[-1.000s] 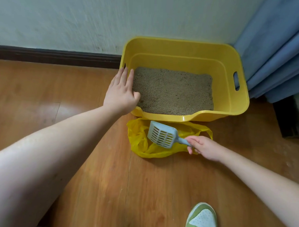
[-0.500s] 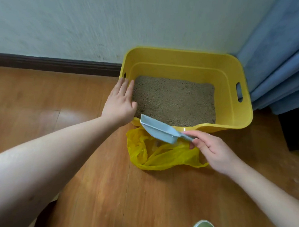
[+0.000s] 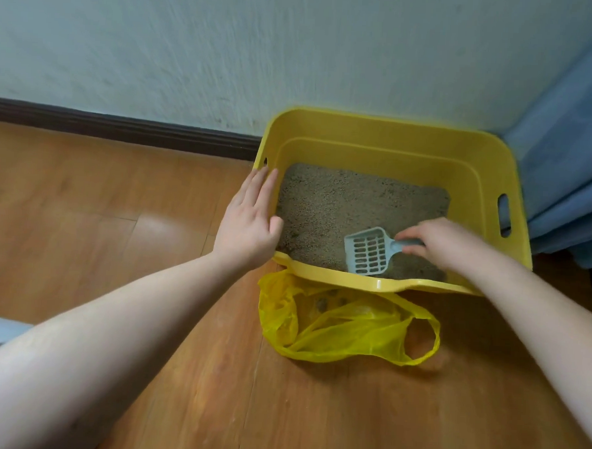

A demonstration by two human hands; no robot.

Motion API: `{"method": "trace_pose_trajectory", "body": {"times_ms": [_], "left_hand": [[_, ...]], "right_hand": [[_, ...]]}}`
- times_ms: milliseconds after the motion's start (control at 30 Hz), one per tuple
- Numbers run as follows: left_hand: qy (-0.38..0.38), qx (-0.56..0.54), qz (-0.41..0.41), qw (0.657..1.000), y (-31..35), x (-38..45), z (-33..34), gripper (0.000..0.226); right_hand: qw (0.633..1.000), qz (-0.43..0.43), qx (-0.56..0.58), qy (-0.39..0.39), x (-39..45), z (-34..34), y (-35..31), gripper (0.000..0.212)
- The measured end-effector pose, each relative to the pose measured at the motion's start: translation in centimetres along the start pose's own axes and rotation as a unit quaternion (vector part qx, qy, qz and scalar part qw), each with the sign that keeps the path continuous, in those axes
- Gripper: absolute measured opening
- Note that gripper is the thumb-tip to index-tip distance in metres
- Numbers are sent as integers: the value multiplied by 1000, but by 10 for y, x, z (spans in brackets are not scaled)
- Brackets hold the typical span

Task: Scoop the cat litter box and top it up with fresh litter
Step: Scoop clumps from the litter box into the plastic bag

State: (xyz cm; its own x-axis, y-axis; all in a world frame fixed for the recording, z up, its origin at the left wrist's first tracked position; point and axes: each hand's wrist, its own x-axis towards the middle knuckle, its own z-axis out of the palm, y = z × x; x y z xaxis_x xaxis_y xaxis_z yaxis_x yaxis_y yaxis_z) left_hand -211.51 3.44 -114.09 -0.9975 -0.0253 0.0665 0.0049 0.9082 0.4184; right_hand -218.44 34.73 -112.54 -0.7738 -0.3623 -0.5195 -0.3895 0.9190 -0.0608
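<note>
A yellow litter box point(image 3: 386, 140) stands on the wooden floor against the wall, holding grey-brown litter point(image 3: 343, 202). My left hand point(image 3: 249, 219) rests flat on the box's left rim, fingers straight. My right hand point(image 3: 438, 240) grips the handle of a pale blue slotted scoop point(image 3: 368, 251), whose head lies on the litter near the front wall. A yellow plastic bag point(image 3: 341, 321) lies open on the floor just in front of the box, with a few dark clumps inside.
A blue curtain point(image 3: 572, 161) hangs at the right, touching the box's right side. A dark baseboard point(image 3: 122, 128) runs along the wall. Wooden floor point(image 3: 84, 215) spreads to the left and front.
My right hand has carried the scoop from above the bag, over the front rim, into the box and onto the litter. The left hand has stayed on the rim.
</note>
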Motion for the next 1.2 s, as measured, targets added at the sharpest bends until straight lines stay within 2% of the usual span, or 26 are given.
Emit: {"method": "trace_pose_trajectory", "body": {"times_ms": [300, 533, 700, 933, 1200], "left_hand": [[-20, 98, 33, 994, -4, 2, 3, 76], [-35, 144, 35, 988, -3, 2, 2, 76], [-37, 161, 40, 985, -2, 2, 1, 76], [-40, 159, 35, 986, -1, 2, 0, 75], [-53, 158, 43, 985, -1, 4, 0, 78]], "right_hand": [[994, -45, 94, -35, 33, 20, -39, 41], [988, -77, 93, -93, 54, 28, -65, 49], [985, -75, 104, -116, 74, 30, -78, 49], [971, -51, 203, -115, 93, 37, -72, 43], [962, -87, 230, -121, 109, 48, -57, 44]]}}
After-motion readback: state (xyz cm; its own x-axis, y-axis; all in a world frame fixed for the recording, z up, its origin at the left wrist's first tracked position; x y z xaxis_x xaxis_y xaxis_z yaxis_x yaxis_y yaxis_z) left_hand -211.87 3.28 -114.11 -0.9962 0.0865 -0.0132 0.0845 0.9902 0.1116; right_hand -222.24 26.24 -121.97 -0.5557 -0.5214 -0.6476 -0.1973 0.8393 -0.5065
